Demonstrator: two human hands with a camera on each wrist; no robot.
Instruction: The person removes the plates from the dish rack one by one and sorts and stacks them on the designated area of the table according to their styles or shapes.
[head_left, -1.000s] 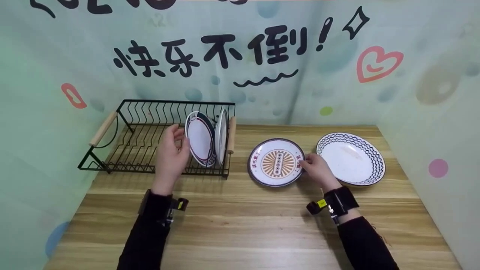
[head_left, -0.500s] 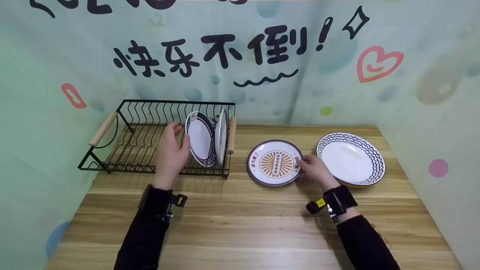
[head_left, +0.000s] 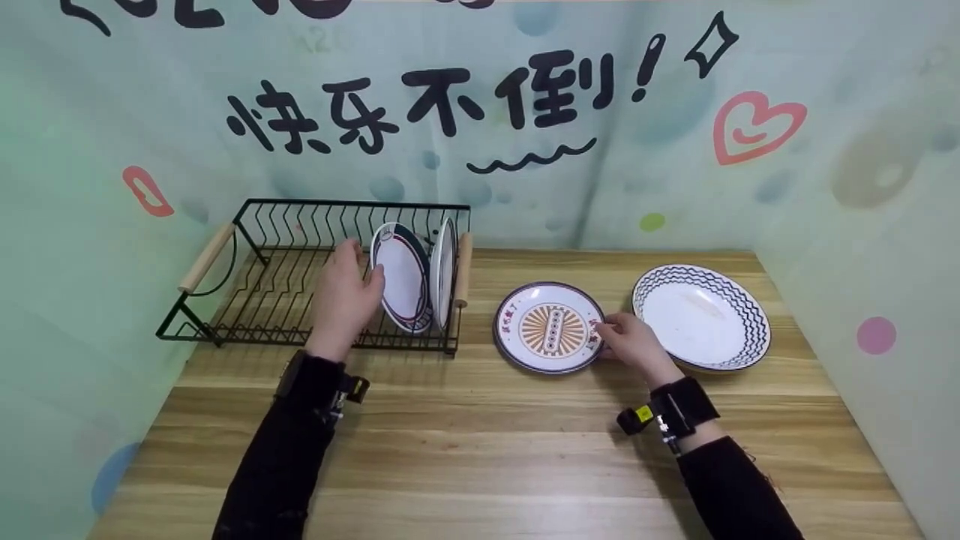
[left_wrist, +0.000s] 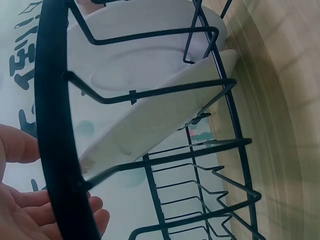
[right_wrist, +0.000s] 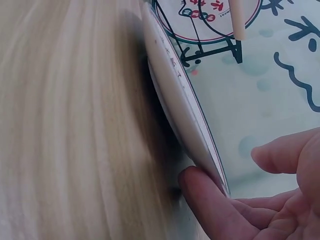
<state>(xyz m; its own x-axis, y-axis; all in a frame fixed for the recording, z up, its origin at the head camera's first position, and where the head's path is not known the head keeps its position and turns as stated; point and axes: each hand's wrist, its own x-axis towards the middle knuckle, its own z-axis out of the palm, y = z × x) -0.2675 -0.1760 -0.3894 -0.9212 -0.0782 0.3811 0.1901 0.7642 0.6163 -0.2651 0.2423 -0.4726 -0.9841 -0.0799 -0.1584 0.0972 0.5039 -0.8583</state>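
Observation:
My right hand (head_left: pixel 636 343) holds the right rim of a small round plate (head_left: pixel 551 328) with an orange sunburst and red lettering. The right wrist view has fingertips (right_wrist: pixel 202 187) under the rim and the thumb above, apart from the plate's face. In the black wire dish rack (head_left: pixel 300 330), my left hand (head_left: pixel 343 300) is beside a leaning dark-rimmed plate (head_left: pixel 399 277), thumb overlapping its left edge in the head view. Rack bars partly cover the plate (left_wrist: pixel 145 120) in the left wrist view. Another plate (head_left: pixel 444 274) stands upright at the rack's right end.
A large oval dish (head_left: pixel 697 319) with a wavy black border lies on the wooden table (head_left: pixel 480 465), right of the right hand. The rack has wooden handles (head_left: pixel 464 270). A printed cloth backdrop (head_left: pixel 525 202) stands close behind the rack.
My left hand has shifted slightly forward, its thumb reaching farther over the leaning plate's edge. The sunburst plate has moved slightly toward me, with my right hand still at its rim.

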